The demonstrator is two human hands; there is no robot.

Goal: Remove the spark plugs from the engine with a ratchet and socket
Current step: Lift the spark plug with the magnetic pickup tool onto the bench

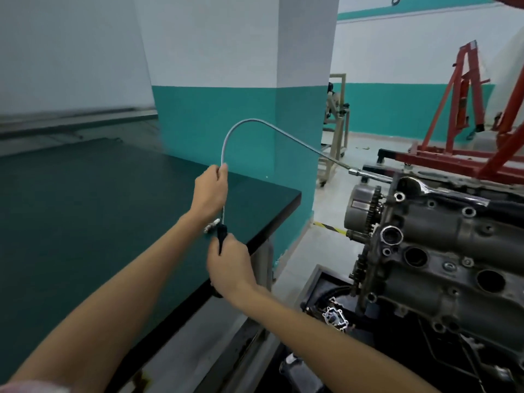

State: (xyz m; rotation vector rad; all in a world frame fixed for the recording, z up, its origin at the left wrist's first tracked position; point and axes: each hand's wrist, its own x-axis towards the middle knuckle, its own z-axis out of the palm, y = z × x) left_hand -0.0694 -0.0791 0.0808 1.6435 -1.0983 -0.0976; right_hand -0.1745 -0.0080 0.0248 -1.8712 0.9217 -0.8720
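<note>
Right hand wrapped round the black handle of a flexible pick-up tool, low over the surface's right edge. Left hand pinching the arched silver shaft higher up. One spark plug lying on the surface just beside the handle. Far tip reaching toward the engine. Best to straighten the shaft, aim squarely down an open plug well, then lift slowly. No ratchet identifiable.
</note>
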